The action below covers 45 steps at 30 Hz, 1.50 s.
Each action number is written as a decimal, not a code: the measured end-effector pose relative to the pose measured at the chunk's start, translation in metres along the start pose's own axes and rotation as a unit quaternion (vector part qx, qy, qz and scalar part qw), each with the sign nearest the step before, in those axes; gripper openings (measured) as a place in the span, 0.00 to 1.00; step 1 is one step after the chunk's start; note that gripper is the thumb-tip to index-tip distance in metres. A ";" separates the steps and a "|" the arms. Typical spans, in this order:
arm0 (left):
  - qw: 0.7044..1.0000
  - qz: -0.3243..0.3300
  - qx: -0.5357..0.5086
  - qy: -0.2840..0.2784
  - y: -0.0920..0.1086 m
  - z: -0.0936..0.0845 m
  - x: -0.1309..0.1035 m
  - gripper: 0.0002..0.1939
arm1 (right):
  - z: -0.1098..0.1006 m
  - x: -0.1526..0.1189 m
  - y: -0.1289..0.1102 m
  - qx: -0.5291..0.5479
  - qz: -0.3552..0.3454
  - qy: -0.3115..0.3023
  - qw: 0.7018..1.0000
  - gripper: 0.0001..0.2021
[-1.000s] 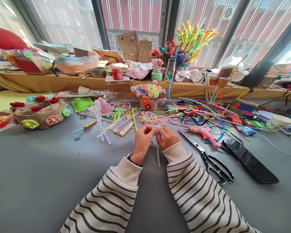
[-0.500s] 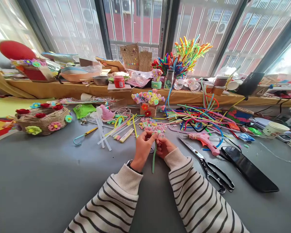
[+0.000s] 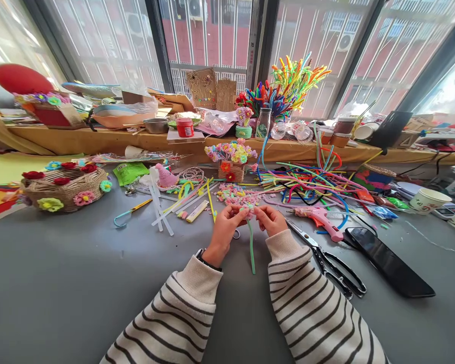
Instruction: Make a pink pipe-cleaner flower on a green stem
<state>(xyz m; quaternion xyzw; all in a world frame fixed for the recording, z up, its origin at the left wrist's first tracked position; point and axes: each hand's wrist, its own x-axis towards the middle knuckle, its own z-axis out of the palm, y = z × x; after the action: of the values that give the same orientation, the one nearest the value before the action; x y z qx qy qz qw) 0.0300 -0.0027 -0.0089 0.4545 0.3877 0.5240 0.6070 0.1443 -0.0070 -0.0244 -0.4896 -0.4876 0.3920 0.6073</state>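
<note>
Between my hands is a small pipe-cleaner flower (image 3: pixel 247 210) in pink and green, with a green pipe-cleaner stem (image 3: pixel 252 250) hanging down from it. My left hand (image 3: pixel 227 225) pinches the flower from the left, thumb and forefinger closed. From the right, my right hand (image 3: pixel 271 220) pinches its other edge between fingertips. Small details of the flower are partly covered by the fingers. Just beyond my hands lies a pile of small pastel pieces (image 3: pixel 237 194). A small ring (image 3: pixel 236 234) rests on the table beside my left hand.
Large scissors (image 3: pixel 326 258), a pink glue gun (image 3: pixel 320 220) and a black phone (image 3: pixel 389 260) lie to the right. Glue sticks (image 3: pixel 160 205) and a flower-trimmed basket (image 3: pixel 66 189) are at left. Loose pipe cleaners (image 3: pixel 307 184) spread behind, below a cluttered shelf (image 3: pixel 144 139).
My right hand has moved slightly right and up, now pinching the flower's right edge. The flower shows more between my hands, and the stem's lower end has swung right.
</note>
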 end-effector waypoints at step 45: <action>0.984 0.107 0.126 0.067 -0.014 -0.005 0.007 0.11 | -0.005 0.001 0.007 -0.355 -0.227 0.004 0.907 0.07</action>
<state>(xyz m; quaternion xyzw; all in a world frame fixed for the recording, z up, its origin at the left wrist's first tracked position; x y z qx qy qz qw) 0.0301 0.0048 -0.0238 0.5304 0.4397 0.5618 0.4578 0.1490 -0.0061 -0.0309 -0.5502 -0.6903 0.0429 0.4680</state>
